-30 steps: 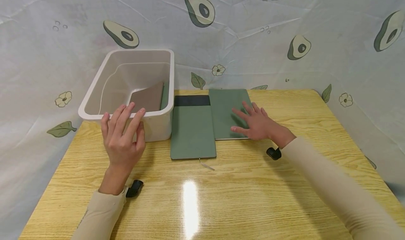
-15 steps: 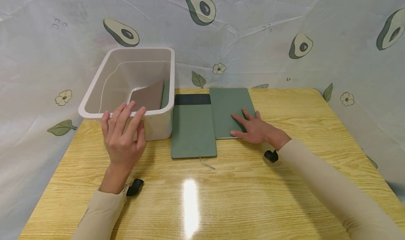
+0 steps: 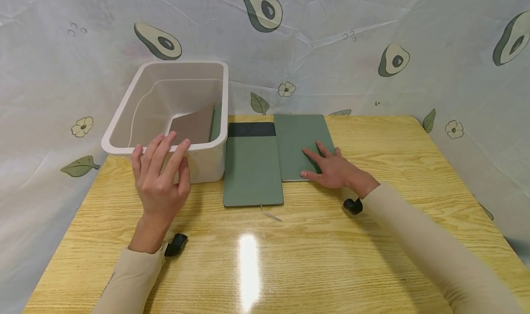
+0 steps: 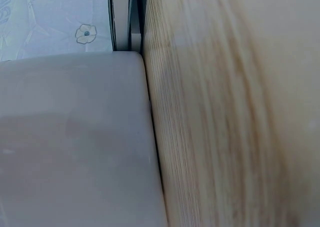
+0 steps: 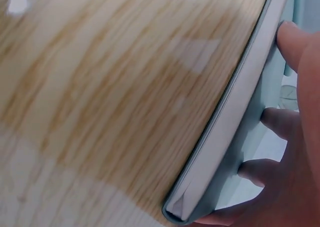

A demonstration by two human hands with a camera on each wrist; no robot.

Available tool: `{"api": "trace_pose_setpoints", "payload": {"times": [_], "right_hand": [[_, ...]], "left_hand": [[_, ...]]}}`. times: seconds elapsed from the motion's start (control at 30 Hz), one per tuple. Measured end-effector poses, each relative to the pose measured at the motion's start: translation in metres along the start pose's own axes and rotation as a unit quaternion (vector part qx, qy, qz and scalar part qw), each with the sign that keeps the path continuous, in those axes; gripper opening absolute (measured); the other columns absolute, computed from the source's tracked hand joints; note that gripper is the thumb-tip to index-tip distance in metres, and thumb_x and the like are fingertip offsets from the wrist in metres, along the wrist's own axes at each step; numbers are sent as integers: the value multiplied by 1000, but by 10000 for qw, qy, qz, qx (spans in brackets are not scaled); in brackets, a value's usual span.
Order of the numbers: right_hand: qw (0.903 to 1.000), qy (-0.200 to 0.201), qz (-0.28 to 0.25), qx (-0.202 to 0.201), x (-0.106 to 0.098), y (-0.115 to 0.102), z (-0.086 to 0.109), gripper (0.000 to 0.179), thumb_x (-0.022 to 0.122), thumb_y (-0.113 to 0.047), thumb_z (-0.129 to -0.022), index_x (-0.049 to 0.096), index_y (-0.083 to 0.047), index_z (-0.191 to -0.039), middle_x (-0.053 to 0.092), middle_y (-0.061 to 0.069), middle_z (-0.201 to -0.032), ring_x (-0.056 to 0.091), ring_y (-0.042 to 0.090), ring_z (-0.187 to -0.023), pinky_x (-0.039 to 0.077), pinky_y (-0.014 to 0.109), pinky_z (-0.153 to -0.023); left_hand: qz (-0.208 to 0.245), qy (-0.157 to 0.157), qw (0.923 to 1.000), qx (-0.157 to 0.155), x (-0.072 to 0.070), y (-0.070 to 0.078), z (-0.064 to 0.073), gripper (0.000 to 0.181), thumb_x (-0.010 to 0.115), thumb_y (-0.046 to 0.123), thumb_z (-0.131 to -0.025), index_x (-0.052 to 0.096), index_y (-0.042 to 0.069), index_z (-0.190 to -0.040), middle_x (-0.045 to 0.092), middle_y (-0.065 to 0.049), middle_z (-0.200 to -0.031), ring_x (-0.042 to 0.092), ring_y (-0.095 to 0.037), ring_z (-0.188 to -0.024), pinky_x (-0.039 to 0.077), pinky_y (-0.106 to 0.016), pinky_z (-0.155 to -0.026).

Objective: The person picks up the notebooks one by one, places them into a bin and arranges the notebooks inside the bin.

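My left hand [image 3: 159, 190] rests its fairly straight fingertips on the near rim of a pale plastic bin [image 3: 204, 164]. The left wrist view shows the bin's outer wall [image 4: 75, 142] but no fingers. With fingers spread, my right hand [image 3: 336, 169] touches the cover of a green notebook [image 3: 296, 141], which lies flat on the table. Up close in the right wrist view, the fingertips meet the cover and the notebook's white page edges [image 5: 225, 127] show. Between bin and notebook lies a second green notebook [image 3: 252, 171], with a dark band at its far end and a ribbon bookmark [image 3: 271, 214].
Inside the bin, a brown notebook [image 3: 194, 125] and a green one [image 3: 216, 123] lean to the right. The wooden table [image 3: 198, 268] ends at a hanging sheet [image 3: 323, 65] printed with avocados, close behind the bin and notebooks.
My right hand has come down and slightly toward me onto the right green notebook, its fingers now touching the cover. The left hand and the bin stay in place.
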State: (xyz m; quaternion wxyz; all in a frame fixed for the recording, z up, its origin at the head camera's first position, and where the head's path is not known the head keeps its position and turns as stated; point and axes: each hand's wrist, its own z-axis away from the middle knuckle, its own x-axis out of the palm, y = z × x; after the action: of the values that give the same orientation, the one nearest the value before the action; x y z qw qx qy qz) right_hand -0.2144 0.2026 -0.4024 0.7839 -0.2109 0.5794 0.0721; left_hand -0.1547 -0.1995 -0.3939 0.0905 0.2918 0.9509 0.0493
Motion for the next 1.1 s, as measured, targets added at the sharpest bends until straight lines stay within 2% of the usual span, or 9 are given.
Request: {"api": "trace_pose_setpoints", "payload": {"times": [0.27, 0.47, 0.6, 0.77, 0.9, 1.1], "right_hand": [[9990, -13, -438, 41, -4, -1, -4, 83, 58, -51, -106, 23, -12, -170, 2, 32, -176, 23, 55, -159, 3, 76, -126], [9964, 270, -797, 69, -4, 0, -5, 79, 61, -47, -105, 31, -9, -167, 8, 31, -176, 16, 55, -161, 4, 75, -126], [9879, 503, -1464, 112, -5, 2, -2, 73, 59, -44, -106, 36, -7, -165, 12, 29, -176, 14, 54, -162, 10, 74, -127], [9640, 778, -2505, 438, -7, 6, 2, 69, 58, -46, -107, 40, -12, -164, 18, 19, -178, 14, 44, -166, 23, 67, -127], [9420, 950, -3164, 590, -9, 10, 4, 66, 59, -45, -107, 43, -14, -163, 20, 14, -179, 13, 41, -167, 26, 66, -127], [8845, 1228, -4443, 718, -15, 18, 13, 64, 59, -38, -109, 40, -13, -164, 16, 9, -180, 13, 35, -168, 21, 63, -130]], "left_hand": [[-2, 100, 9999, 25, 0, 0, -3, 31, 66, 3, -93, 81, 12, -118, 77, -13, -130, 67, -34, -127, 32, -52, -124], [-13, 136, 9999, 14, 1, 0, -4, 31, 67, 4, -93, 81, 13, -118, 77, -14, -129, 68, -35, -127, 31, -53, -125], [-3, 155, 9999, 5, 1, 0, -5, 30, 67, 4, -93, 81, 12, -118, 77, -14, -129, 67, -35, -128, 30, -53, -126], [-1, 150, 9999, -8, 1, 1, -4, 30, 67, 4, -93, 81, 12, -118, 77, -14, -129, 67, -34, -128, 29, -53, -127], [8, 153, 9999, -14, 1, 1, -2, 29, 67, 4, -93, 81, 12, -117, 77, -14, -129, 67, -35, -128, 30, -53, -126], [28, 150, 9999, 12, 3, 2, 0, 30, 67, 5, -93, 82, 13, -117, 77, -14, -129, 68, -34, -127, 30, -53, -126]]}}
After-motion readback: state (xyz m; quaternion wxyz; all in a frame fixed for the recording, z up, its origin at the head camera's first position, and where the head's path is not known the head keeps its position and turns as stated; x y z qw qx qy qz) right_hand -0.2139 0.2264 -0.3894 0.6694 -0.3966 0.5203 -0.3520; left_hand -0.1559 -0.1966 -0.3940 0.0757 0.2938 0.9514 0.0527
